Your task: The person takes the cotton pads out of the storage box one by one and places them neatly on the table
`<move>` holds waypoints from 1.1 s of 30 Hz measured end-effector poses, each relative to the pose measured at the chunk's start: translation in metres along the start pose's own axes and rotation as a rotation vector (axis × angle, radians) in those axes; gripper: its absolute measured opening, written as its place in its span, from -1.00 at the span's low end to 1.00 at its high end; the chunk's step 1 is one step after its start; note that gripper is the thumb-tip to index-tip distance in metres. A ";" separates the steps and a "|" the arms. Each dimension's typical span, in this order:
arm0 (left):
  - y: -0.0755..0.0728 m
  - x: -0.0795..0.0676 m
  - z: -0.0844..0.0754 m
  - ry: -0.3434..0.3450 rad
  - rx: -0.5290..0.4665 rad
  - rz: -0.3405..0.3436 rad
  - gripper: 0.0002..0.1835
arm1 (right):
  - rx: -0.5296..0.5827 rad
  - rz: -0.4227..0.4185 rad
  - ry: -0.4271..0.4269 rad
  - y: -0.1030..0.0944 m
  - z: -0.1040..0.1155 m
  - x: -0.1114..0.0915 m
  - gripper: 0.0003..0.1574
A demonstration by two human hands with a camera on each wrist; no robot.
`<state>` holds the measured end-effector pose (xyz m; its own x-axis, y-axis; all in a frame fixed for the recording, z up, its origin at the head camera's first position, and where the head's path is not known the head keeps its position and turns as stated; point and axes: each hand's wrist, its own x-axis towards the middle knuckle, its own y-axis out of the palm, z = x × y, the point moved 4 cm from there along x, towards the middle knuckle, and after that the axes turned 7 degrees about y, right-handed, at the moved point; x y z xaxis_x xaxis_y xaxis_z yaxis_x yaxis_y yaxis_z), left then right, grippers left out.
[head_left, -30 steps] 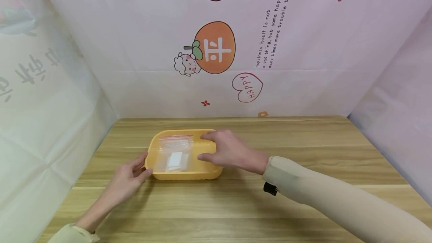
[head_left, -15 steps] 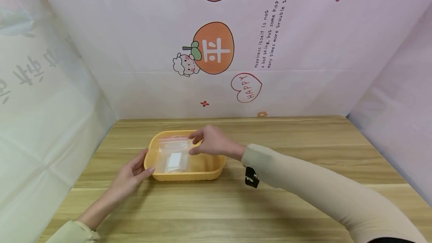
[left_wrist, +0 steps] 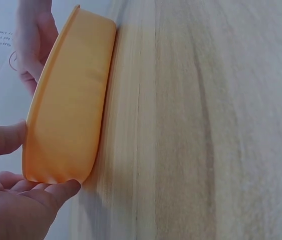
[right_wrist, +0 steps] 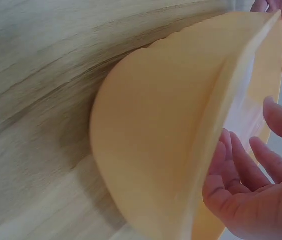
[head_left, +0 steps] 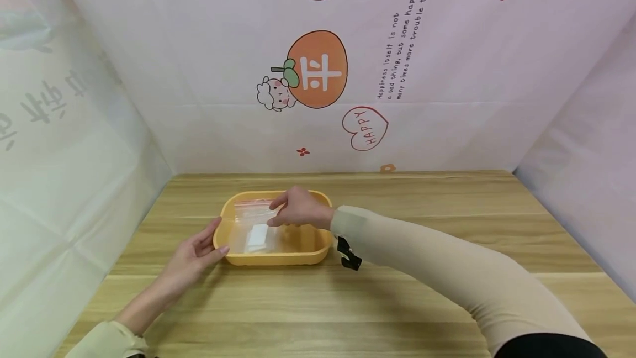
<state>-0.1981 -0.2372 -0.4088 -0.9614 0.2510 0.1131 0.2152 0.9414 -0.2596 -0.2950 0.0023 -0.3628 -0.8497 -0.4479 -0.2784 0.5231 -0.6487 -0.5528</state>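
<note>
A yellow plastic basket (head_left: pixel 275 260) with rounded corners sits on the table. Inside, to its left, lie clear zip bags (head_left: pixel 243 231) with a red seal line along the top; I cannot tell how many. A small white rectangle (head_left: pixel 258 235) shows within the clear plastic. My left hand (head_left: pixel 186 261) holds the basket's left end, thumb at the front corner and fingers along the side. My right hand (head_left: pixel 296 209) reaches over the basket, at the bags' right edge. Its thumb and fingers (right_wrist: pixel 246 165) are apart, with nothing seen between them.
The wood-grain table (head_left: pixel 397 303) extends right and in front of the basket. A printed white cloth (head_left: pixel 437 126) stands behind it, and pale cloth walls (head_left: pixel 74 181) close both sides. A black strap (head_left: pixel 349 253) hangs below my right cuff.
My right hand has moved left across the basket, from its right part to the edge of the bags. The left hand and the basket have stayed nearly in place.
</note>
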 end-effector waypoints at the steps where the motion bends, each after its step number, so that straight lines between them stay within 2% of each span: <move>1: 0.000 0.000 0.000 0.000 0.000 0.002 -0.11 | 0.003 0.002 0.007 0.001 0.001 0.001 -0.45; 8: 0.001 0.004 0.001 0.010 -0.010 0.005 -0.11 | 0.027 -0.050 0.081 0.006 -0.001 0.006 -0.56; 17: -0.002 0.001 0.001 -0.007 -0.009 0.004 -0.10 | 0.071 -0.126 0.118 0.015 0.002 0.014 -0.72; 22: -0.002 0.001 0.002 -0.019 -0.008 0.002 -0.10 | 0.130 -0.119 0.126 0.018 0.004 0.016 -0.80; 28: -0.002 0.001 0.001 -0.016 -0.011 0.008 -0.09 | 0.166 -0.113 0.107 0.017 0.003 0.016 -0.78; 33: -0.003 0.001 0.001 -0.021 -0.010 0.007 -0.09 | 0.183 -0.123 0.131 0.016 0.002 0.015 -0.78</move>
<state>-0.1998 -0.2397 -0.4089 -0.9632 0.2526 0.0916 0.2232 0.9420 -0.2505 -0.2994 -0.0164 -0.3744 -0.9029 -0.2829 -0.3236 0.4084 -0.7993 -0.4409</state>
